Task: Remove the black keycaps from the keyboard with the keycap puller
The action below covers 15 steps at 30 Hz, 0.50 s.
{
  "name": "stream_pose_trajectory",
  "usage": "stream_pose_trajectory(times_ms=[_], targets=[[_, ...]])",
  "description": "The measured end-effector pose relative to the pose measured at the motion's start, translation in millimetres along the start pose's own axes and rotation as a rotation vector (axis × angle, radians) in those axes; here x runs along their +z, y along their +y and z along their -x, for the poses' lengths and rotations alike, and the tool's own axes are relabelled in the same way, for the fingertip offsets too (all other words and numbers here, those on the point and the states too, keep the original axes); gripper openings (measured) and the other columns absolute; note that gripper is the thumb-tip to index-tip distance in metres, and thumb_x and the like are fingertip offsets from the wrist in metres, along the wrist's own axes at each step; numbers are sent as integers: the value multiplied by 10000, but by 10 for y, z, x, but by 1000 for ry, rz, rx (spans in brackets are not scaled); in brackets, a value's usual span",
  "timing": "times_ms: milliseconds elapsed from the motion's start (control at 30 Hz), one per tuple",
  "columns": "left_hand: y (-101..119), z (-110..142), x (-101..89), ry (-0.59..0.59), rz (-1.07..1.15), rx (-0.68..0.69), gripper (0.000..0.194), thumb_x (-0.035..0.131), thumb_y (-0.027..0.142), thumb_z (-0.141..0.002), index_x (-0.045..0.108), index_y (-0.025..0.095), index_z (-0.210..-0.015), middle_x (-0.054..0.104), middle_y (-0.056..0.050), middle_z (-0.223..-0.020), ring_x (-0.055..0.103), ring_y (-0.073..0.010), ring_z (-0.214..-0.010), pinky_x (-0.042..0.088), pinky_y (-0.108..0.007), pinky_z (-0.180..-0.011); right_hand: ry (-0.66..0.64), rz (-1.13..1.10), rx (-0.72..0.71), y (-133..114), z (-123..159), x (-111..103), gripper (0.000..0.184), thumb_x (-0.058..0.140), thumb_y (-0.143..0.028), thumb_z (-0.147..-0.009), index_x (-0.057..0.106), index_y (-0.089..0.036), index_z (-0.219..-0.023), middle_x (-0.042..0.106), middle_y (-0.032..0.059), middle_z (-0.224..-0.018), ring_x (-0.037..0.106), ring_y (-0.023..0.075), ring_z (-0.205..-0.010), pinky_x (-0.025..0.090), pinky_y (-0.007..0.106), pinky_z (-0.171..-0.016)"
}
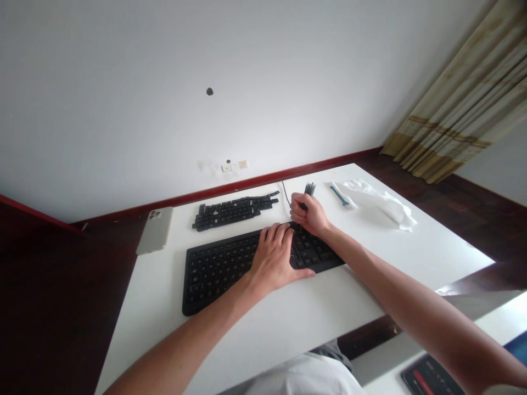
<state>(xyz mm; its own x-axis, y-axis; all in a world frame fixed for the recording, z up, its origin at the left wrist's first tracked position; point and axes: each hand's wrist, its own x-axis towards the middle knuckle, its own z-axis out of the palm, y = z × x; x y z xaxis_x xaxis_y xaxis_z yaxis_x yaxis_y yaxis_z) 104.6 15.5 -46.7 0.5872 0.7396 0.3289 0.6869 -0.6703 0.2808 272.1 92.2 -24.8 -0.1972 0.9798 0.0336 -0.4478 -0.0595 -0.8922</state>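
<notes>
A black keyboard [222, 269] lies on the white table with many of its keycaps off and the switches bare. My left hand [275, 255] rests palm down across its middle, fingers spread and thumb stretched toward the near edge. At the keyboard's far right part, my right hand [309, 213] is closed in a fist around a small dark tool [310, 188]. Its greyish end sticks up above the fist; the lower end is hidden, so its exact kind cannot be made out. Behind the keyboard, loose black keycaps [234, 212] lie grouped in rows.
On the table's left edge lies a phone [155, 229]. To the right are a teal brush-like tool [339, 196] and a crumpled white plastic bag [381, 203]. A thin cable [285, 192] runs off the back edge. The wall [164, 109] stands close behind.
</notes>
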Motion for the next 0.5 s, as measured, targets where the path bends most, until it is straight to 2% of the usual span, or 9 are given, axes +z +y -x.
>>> stream_pose_trajectory(times_ms=[167, 367, 500], targets=[[-8, 6, 4, 18, 16, 4, 963, 814, 778, -689, 553, 143, -1365, 605, -171, -1430, 508, -373, -1346, 358, -544, -1189, 65, 65, -35, 19, 30, 68, 330, 590, -304, -883, 466, -204, -594, 244, -90, -479, 191, 56, -394, 129, 230, -403], [-16, 31, 7, 44, 38, 19, 930, 825, 743, -709, 557, 132, -1357, 615, -171, -1414, 510, -369, -1356, 347, -537, -1203, 353, 83, -200, 114, 202, 195, 331, 607, -265, -850, 391, -217, -603, 284, -78, -532, 221, 58, -428, 153, 235, -415], [-21, 44, 27, 69, 57, 20, 921, 840, 727, -701, 562, 146, -1360, 615, -176, -1411, 508, -380, -1362, 339, -542, -1203, 433, 91, -291, 193, 366, 230, 376, 607, -264, -862, 337, -230, -602, 275, -72, -536, 248, 76, -447, 201, 248, -422]])
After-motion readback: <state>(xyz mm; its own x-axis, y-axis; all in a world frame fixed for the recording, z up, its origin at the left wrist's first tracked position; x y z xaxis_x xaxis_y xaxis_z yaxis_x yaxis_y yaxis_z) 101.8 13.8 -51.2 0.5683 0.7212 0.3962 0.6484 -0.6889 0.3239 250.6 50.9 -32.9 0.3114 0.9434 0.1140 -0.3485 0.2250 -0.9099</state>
